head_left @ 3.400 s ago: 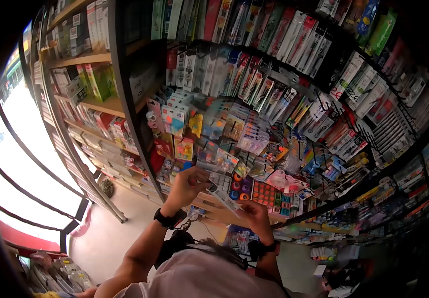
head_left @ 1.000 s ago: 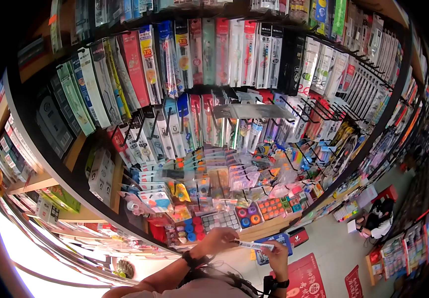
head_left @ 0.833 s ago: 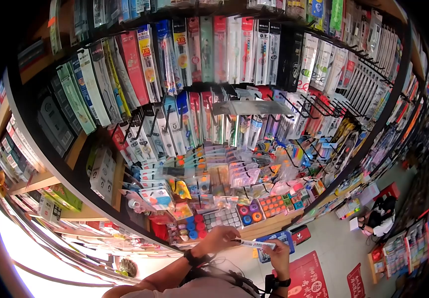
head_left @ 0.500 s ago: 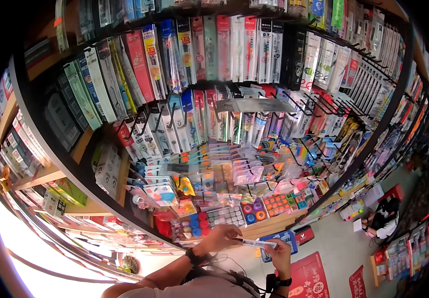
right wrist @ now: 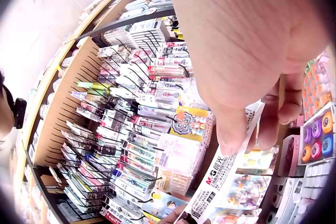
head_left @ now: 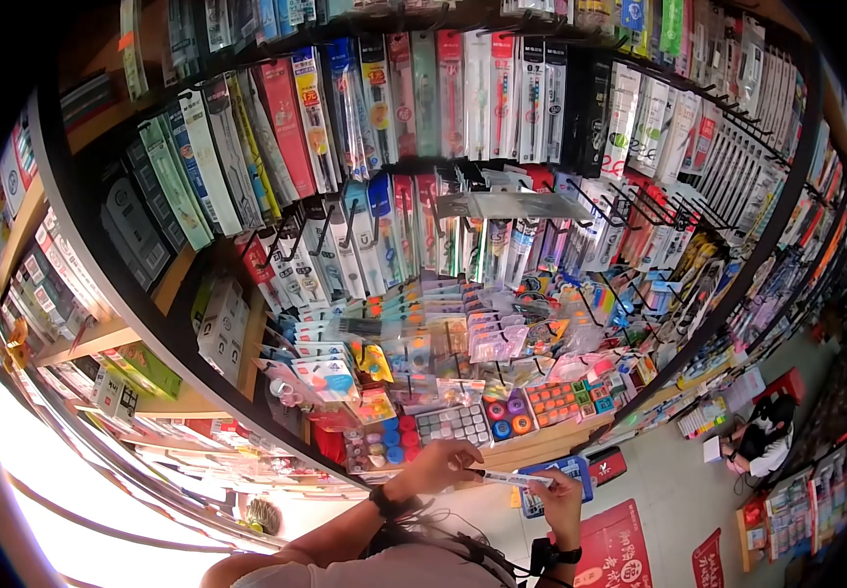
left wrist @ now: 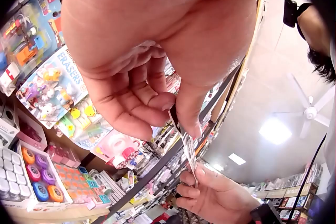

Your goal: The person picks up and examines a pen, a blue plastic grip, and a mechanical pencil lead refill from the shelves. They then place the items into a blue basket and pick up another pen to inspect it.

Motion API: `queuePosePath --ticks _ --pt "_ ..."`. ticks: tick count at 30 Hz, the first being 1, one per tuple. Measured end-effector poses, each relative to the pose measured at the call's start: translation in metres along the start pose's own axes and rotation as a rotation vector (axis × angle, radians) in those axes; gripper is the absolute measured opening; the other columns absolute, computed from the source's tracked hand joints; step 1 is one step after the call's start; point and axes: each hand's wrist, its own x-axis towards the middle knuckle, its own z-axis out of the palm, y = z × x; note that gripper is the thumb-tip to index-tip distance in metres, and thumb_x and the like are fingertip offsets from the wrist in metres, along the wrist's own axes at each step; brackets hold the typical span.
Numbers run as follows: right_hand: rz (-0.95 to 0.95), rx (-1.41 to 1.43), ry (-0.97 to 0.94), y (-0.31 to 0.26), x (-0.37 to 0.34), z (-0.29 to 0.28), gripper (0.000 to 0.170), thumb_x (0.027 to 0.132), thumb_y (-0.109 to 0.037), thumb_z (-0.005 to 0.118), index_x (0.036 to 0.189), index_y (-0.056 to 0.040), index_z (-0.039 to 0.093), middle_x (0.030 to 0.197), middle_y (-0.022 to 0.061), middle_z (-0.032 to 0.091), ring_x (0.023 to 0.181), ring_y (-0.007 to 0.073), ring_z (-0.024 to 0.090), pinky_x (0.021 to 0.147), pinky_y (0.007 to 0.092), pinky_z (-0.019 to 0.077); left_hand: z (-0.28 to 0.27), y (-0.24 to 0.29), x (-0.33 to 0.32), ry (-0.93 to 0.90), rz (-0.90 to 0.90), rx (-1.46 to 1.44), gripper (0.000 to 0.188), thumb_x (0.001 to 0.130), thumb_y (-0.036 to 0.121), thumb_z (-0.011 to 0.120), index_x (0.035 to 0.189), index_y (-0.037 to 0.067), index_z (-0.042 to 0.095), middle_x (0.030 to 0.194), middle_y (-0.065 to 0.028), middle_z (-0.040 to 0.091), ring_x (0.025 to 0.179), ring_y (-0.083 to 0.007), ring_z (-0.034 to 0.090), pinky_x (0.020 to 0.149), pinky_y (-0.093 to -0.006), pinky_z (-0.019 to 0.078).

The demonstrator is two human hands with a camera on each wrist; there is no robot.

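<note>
A slim white package with black print and a red M&G logo [right wrist: 216,182] stretches between both hands in the right wrist view. My left hand [head_left: 437,466] pinches its dark end between thumb and index finger, as the left wrist view shows [left wrist: 142,61]. My right hand [head_left: 563,508] grips the other end, thumb on the printed face [right wrist: 252,40]. In the head view the package [head_left: 517,478] lies nearly level, in front of the lower edge of the display shelf.
Hooks of packaged pens [head_left: 423,98] fill the rack ahead. Trays of round colourful items [head_left: 509,416] line its lower ledge. A blue basket [head_left: 580,472] and a red mat [head_left: 620,549] lie on the floor; a person [head_left: 765,436] sits at the right.
Since 3.4 seconds ago the head view has turned, bringing more of the rack and the floor at right into view. Over the last second both hands keep hold of the package, nearly still.
</note>
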Motion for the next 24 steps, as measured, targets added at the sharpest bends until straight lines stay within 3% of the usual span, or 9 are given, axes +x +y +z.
queuePosePath --ticks 4,6,9,11,13,15,18,21,24 --pt "0.032 0.007 0.056 -0.008 -0.001 -0.005 0.017 0.082 0.002 0.074 0.099 0.0003 0.072 0.079 0.0036 0.069 0.062 0.0041 0.057 0.053 0.0202 0.0394 -0.001 -0.007 0.001 0.021 -0.009 -0.053 0.024 0.083 0.013 0.08 0.103 0.004 0.069 0.073 0.0001 0.056 0.069 -0.0083 0.054 0.068 -0.026 0.0494" --pt "0.099 0.006 0.048 -0.013 -0.003 -0.012 0.017 0.085 0.006 0.069 0.102 0.0045 0.069 0.086 0.0072 0.069 0.071 0.0096 0.065 0.063 0.0211 0.0507 -0.003 -0.009 0.001 0.027 -0.05 -0.075 0.024 0.082 0.013 0.08 0.101 0.004 0.069 0.072 -0.0005 0.056 0.068 -0.0091 0.055 0.068 -0.027 0.0504" --pt "0.091 -0.003 0.046 -0.014 -0.004 -0.013 0.016 0.085 0.006 0.07 0.101 0.0042 0.07 0.086 0.0062 0.069 0.07 0.0091 0.064 0.062 0.0206 0.0497 -0.003 -0.01 0.001 0.037 -0.043 -0.069 0.023 0.084 0.013 0.078 0.103 0.005 0.07 0.071 0.0003 0.053 0.068 -0.0079 0.054 0.068 -0.0264 0.0504" --pt "0.069 0.01 0.024 -0.013 -0.004 -0.011 0.016 0.085 0.005 0.07 0.1 0.0043 0.07 0.085 0.0057 0.069 0.069 0.009 0.063 0.062 0.0205 0.0492 0.0 -0.006 0.001 0.057 -0.025 -0.067 0.018 0.088 0.012 0.076 0.102 0.003 0.071 0.074 0.0018 0.057 0.068 -0.005 0.05 0.062 -0.0234 0.0444" --pt "0.047 0.023 0.003 -0.015 -0.004 -0.006 0.015 0.085 0.005 0.07 0.1 0.0043 0.07 0.084 0.0053 0.068 0.068 0.0088 0.062 0.061 0.0204 0.0487 0.003 -0.011 0.001 0.051 -0.003 -0.066 0.016 0.088 0.012 0.076 0.099 0.003 0.072 0.078 0.0005 0.061 0.07 -0.0058 0.053 0.064 -0.0237 0.0462" --pt "0.078 0.075 0.036 -0.023 -0.005 0.001 0.016 0.083 0.001 0.073 0.099 0.0019 0.072 0.08 0.0048 0.069 0.066 0.0063 0.06 0.057 0.02 0.0414 0.005 -0.014 0.002 0.044 0.019 -0.064 0.014 0.087 0.013 0.076 0.096 0.003 0.073 0.081 -0.0008 0.065 0.072 -0.0066 0.056 0.066 -0.024 0.0481" --pt "0.089 0.058 0.037 -0.02 -0.005 0.001 0.015 0.083 0.001 0.073 0.098 0.0026 0.072 0.081 0.0048 0.069 0.066 0.0066 0.061 0.057 0.0202 0.0413 0.005 -0.012 0.001 0.055 -0.044 -0.06 0.013 0.086 0.014 0.077 0.091 0.002 0.073 0.088 -0.0033 0.069 0.075 -0.0084 0.06 0.069 -0.0252 0.0507" --pt "0.074 0.019 0.015 -0.014 -0.005 -0.001 0.015 0.085 0.003 0.071 0.1 0.005 0.069 0.082 0.0064 0.069 0.069 0.0099 0.063 0.062 0.0215 0.0494 0.004 -0.01 0.0 0.078 -0.043 -0.066 0.014 0.085 0.014 0.078 0.09 0.002 0.073 0.085 -0.0025 0.068 0.074 -0.0079 0.059 0.067 -0.0254 0.0503" --pt "0.07 -0.007 0.009 -0.011 -0.004 -0.002 0.016 0.085 0.003 0.071 0.1 0.0054 0.069 0.082 0.0075 0.069 0.07 0.0106 0.065 0.062 0.022 0.05 0.004 -0.009 -0.001 0.086 -0.061 -0.037 0.016 0.085 0.015 0.079 0.088 0.001 0.072 0.08 -0.0017 0.067 0.073 -0.0071 0.058 0.066 -0.0247 0.0497"
